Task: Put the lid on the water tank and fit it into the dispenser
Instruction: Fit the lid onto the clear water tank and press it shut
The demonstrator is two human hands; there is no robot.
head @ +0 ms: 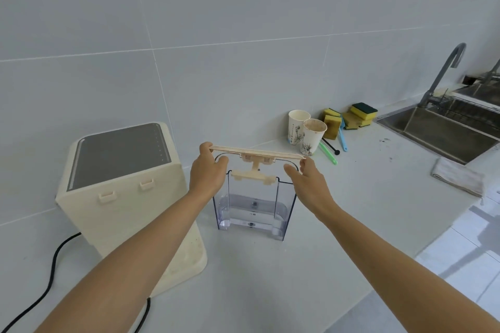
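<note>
A clear water tank [253, 209] stands upright on the white counter, a little water in its bottom. Just above its open top hangs a cream lid [257, 153], held flat, with a bracket hanging from its underside down into the tank's mouth. My left hand [207, 170] grips the lid's left end and my right hand [304, 174] grips its right end. The cream dispenser [119, 184] with a dark grey top stands to the left of the tank, its back with two small clips facing the tank.
Two paper cups [305, 134], yellow-green sponges [349, 120] and brushes [342, 138] lie behind the tank on the right. A steel sink [443, 127] with a faucet [446, 70] is at far right, a folded cloth [458, 176] before it. A black cord [51, 267] trails from the dispenser.
</note>
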